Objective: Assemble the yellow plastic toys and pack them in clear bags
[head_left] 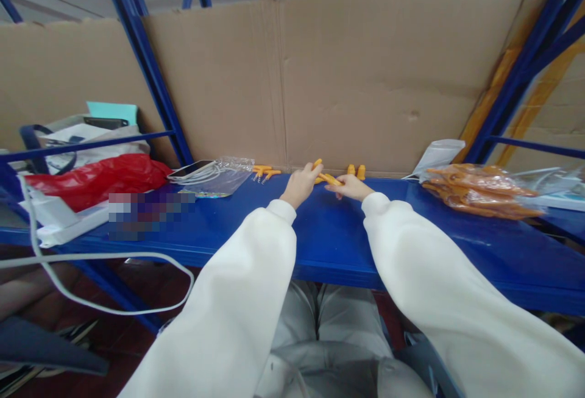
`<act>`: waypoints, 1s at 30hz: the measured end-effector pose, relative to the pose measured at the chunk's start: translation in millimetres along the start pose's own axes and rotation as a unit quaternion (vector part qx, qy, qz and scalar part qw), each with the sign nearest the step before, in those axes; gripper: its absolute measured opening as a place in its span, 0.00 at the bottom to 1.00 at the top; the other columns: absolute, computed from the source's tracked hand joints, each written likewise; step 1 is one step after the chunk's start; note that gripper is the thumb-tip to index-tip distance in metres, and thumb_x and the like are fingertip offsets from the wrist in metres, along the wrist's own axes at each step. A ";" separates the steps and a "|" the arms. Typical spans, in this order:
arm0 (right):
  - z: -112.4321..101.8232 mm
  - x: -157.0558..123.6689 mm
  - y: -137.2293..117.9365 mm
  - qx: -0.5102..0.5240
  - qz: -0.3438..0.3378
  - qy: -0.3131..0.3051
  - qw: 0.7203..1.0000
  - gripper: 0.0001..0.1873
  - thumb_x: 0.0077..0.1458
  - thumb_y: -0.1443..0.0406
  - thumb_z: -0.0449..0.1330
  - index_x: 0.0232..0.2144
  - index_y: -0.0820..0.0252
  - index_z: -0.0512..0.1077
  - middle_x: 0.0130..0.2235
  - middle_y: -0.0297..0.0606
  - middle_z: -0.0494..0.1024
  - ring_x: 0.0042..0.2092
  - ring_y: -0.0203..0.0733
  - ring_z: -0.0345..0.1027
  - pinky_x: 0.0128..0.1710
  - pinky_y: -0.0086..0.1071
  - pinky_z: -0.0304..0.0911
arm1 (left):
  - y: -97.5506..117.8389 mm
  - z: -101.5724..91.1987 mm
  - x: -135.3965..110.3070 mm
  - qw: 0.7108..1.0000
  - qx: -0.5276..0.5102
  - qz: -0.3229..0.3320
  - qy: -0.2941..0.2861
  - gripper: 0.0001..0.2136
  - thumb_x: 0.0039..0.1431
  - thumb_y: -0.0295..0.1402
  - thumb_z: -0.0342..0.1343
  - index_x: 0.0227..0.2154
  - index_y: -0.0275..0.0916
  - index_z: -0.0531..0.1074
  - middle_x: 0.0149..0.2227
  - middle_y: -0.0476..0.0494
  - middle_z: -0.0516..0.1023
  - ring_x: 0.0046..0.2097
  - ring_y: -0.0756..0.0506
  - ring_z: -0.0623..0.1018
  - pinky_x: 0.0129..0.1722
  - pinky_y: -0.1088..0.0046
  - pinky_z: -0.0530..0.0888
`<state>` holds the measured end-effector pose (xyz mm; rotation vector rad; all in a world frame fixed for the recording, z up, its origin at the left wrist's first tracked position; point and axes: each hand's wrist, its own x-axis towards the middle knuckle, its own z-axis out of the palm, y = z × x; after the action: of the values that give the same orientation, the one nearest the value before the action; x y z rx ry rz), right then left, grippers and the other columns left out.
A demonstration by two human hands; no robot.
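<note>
Both my hands reach to the back of a blue metal shelf [329,233], near a cardboard wall. My left hand [300,184] is closed round a small orange plastic piece [327,177], and my right hand [351,188] pinches its other end. The piece lies between the two hands, just above the shelf. Two short orange pieces [356,171] stand behind my right hand. Another pair of orange pieces [265,172] lies to the left of my left hand.
A clear bag of orange pieces [479,189] lies at the right. At the left are a phone with white cable [194,170], a clear plastic bag [219,180], a red bag [100,178] and a white power strip [59,218]. Blue rack posts stand either side.
</note>
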<state>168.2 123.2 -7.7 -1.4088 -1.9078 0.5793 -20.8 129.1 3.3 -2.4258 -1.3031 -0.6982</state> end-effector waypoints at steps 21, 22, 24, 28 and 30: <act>-0.8 2.9 1.6 -0.277 0.001 0.081 0.958 0.08 0.53 0.65 0.61 0.32 0.57 0.82 0.34 0.48 0.83 0.47 0.61 0.78 0.49 0.48 0.70 | 5.7 4.4 -1.1 0.997 -0.066 0.030 0.009 0.20 0.69 0.27 0.45 0.61 0.40 0.68 0.54 0.35 0.72 0.50 0.42 0.80 0.50 0.68 0.76; -0.8 3.1 2.5 -0.282 -0.005 0.083 0.956 0.09 0.53 0.65 0.61 0.32 0.56 0.82 0.33 0.47 0.83 0.46 0.60 0.79 0.47 0.48 0.71 | 4.8 4.9 -1.0 0.997 -0.068 0.034 0.011 0.20 0.69 0.27 0.45 0.61 0.40 0.68 0.54 0.34 0.72 0.50 0.42 0.80 0.50 0.68 0.76; -0.6 3.7 4.1 -0.282 -0.020 0.087 0.955 0.09 0.53 0.65 0.61 0.32 0.56 0.82 0.31 0.45 0.82 0.44 0.60 0.79 0.45 0.47 0.72 | 3.3 5.4 -0.8 0.996 -0.073 0.041 0.018 0.21 0.69 0.27 0.45 0.63 0.40 0.66 0.54 0.34 0.72 0.50 0.42 0.80 0.50 0.68 0.76; -0.3 3.3 3.1 -0.254 -0.010 0.095 0.962 0.07 0.52 0.65 0.62 0.31 0.57 0.82 0.31 0.47 0.82 0.44 0.62 0.78 0.46 0.49 0.71 | 2.2 5.1 -1.0 0.995 -0.087 0.044 0.033 0.26 0.69 0.27 0.47 0.69 0.40 0.58 0.55 0.33 0.73 0.52 0.41 0.79 0.50 0.68 0.75; -0.5 1.9 0.6 -0.249 0.007 0.090 0.964 0.07 0.53 0.65 0.62 0.32 0.58 0.82 0.33 0.50 0.82 0.46 0.63 0.78 0.48 0.50 0.71 | 2.1 5.5 -0.9 0.994 -0.092 0.040 0.034 0.27 0.69 0.27 0.47 0.70 0.40 0.57 0.55 0.33 0.73 0.52 0.41 0.79 0.51 0.68 0.75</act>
<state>168.6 125.2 -7.2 -1.7154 -1.9736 -0.0396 -18.0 129.9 -1.8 -2.5563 -1.1542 -0.9073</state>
